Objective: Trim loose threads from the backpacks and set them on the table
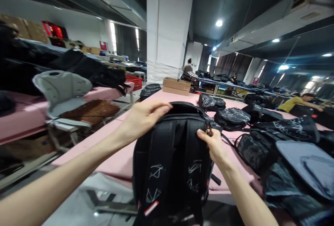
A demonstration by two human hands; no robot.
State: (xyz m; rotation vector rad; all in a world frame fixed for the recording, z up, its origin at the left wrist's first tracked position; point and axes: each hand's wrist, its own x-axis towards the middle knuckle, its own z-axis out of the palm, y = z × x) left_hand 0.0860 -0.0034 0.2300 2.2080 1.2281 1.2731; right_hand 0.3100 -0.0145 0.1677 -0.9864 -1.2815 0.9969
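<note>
A black backpack (172, 163) with white scribble prints on its shoulder straps stands upright at the near edge of a pink table (117, 156), straps facing me. My left hand (142, 116) grips the top edge of the backpack, fingers curled over it. At the upper right corner of the backpack, my right hand (215, 146) pinches a small zipper pull (208, 129).
Several black printed bags (232, 118) lie across the table's right side, with a grey bag panel (305, 167) nearest. A cardboard box (176, 86) sits at the far end before a white pillar (167, 27). A grey chair (62, 97) stands left. People work at far tables.
</note>
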